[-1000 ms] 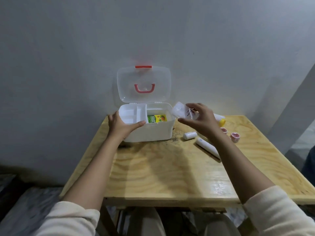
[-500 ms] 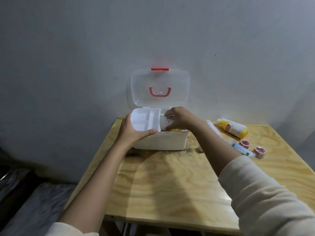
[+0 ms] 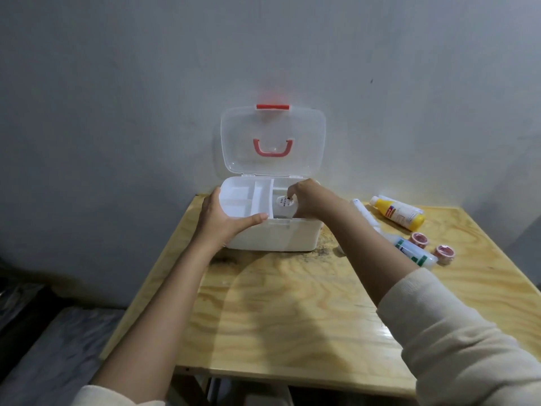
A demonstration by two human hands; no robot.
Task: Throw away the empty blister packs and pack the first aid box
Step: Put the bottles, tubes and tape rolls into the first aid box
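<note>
The white first aid box stands at the table's far edge, its clear lid with a red handle upright against the wall. My left hand grips the box's front left corner, thumb along the front rim. My right hand reaches into the right compartment, fingers pinched on a small white container with printed text, which sits low inside the box. The left compartments of the divided tray look bare. What lies under the container is hidden.
To the right of the box lie a yellow bottle, a white tube, a white and green bottle and two pink tape rolls. The wooden table ends near me; grey floor lies at the left.
My right hand carried the white container from above the table's right side into the box's right compartment and lowered it. My left hand stayed on the box. The view shifted left.
</note>
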